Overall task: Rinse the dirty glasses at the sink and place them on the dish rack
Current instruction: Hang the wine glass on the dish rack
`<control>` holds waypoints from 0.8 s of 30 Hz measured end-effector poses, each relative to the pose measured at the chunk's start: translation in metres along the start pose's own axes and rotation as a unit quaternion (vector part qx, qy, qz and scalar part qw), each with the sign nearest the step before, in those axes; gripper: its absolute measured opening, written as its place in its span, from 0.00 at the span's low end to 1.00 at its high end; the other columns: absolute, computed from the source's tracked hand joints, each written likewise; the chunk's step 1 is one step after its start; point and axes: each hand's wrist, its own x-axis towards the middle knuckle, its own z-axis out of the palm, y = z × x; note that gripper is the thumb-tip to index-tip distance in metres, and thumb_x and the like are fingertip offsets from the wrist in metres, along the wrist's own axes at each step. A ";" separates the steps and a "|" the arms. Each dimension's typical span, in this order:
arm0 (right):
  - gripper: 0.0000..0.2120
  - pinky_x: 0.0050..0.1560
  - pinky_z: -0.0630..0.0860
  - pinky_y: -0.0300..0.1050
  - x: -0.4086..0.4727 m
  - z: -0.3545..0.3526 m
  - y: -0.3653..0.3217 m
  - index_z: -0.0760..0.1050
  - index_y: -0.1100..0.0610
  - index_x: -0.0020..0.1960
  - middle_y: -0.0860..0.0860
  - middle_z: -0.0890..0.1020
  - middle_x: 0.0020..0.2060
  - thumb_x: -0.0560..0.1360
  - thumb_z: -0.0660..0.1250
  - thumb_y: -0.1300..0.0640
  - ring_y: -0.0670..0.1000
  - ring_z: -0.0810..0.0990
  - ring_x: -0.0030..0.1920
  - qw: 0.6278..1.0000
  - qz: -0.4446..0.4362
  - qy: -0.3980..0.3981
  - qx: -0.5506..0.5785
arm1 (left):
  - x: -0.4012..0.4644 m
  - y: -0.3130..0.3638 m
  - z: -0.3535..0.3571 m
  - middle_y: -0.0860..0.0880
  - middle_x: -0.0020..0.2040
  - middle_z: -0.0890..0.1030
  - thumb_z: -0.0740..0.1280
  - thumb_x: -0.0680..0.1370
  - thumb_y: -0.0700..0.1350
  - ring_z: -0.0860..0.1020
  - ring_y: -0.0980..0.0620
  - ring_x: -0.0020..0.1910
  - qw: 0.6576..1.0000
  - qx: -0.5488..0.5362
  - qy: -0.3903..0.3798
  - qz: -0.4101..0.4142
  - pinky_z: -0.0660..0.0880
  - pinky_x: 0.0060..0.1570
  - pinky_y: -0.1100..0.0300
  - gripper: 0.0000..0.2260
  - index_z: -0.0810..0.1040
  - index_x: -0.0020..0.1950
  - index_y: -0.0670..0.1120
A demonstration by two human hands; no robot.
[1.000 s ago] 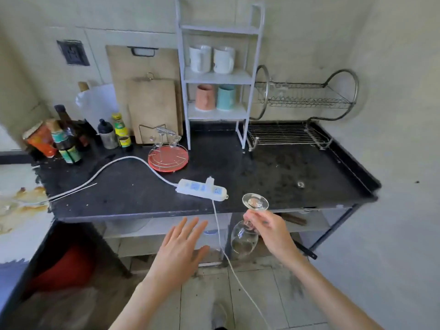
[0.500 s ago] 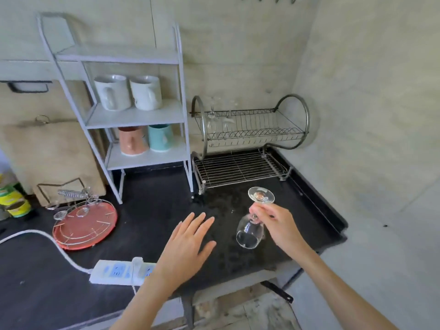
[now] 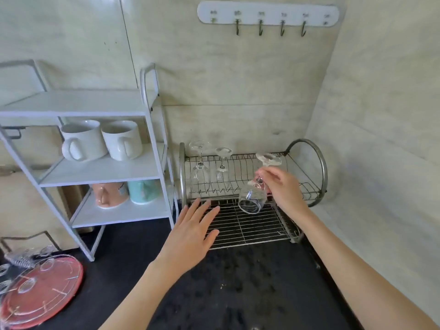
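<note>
Your right hand (image 3: 283, 189) pinches an inverted wine glass (image 3: 253, 197) by its stem; left hand (image 3: 190, 234) spread flat. Lower it onto the dish rack (image 3: 307, 189) just behind, clear of neighbours.

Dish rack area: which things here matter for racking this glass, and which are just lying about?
Job:
wine glass, pinched inverted by right hand
dish rack, two glasses already hung
left hand, open

Lying about:
white mugs
shelf
red tray
wall hooks

clear glossy glass stemware (image 3: 252, 196), shiny metal wire dish rack (image 3: 250, 225), matt black, perhaps stone, counter (image 3: 238, 294)
</note>
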 end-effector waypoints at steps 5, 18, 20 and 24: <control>0.14 0.42 0.70 0.27 0.085 0.001 0.026 0.78 0.59 0.59 0.49 0.83 0.50 0.78 0.63 0.54 0.39 0.76 0.42 0.999 -0.014 -0.013 -0.044 | 0.050 0.002 0.013 0.47 0.66 0.74 0.52 0.76 0.56 0.71 0.44 0.67 0.996 0.067 -0.023 -0.046 0.60 0.64 0.50 0.24 0.69 0.69 0.49; 0.13 0.22 0.64 0.31 0.147 0.050 0.091 0.78 0.57 0.60 0.50 0.84 0.43 0.79 0.62 0.54 0.42 0.63 0.22 0.990 0.014 -0.110 -0.083 | 0.054 -0.010 0.051 0.48 0.72 0.67 0.52 0.77 0.56 0.65 0.48 0.71 0.990 0.087 -0.052 -0.101 0.55 0.71 0.52 0.25 0.62 0.73 0.52; 0.13 0.22 0.63 0.30 0.149 0.051 0.095 0.78 0.57 0.60 0.49 0.82 0.39 0.79 0.62 0.54 0.42 0.63 0.22 0.990 0.007 -0.106 -0.089 | 0.055 -0.008 0.051 0.49 0.72 0.67 0.52 0.77 0.56 0.64 0.48 0.72 0.989 0.087 -0.054 -0.105 0.56 0.71 0.51 0.25 0.62 0.73 0.52; 0.15 0.24 0.65 0.29 0.149 0.050 0.095 0.77 0.59 0.61 0.53 0.84 0.45 0.79 0.61 0.54 0.40 0.64 0.23 0.988 -0.013 -0.111 -0.106 | 0.056 -0.005 0.049 0.48 0.72 0.66 0.53 0.77 0.56 0.63 0.47 0.72 0.989 0.072 -0.067 -0.113 0.58 0.67 0.44 0.25 0.61 0.73 0.52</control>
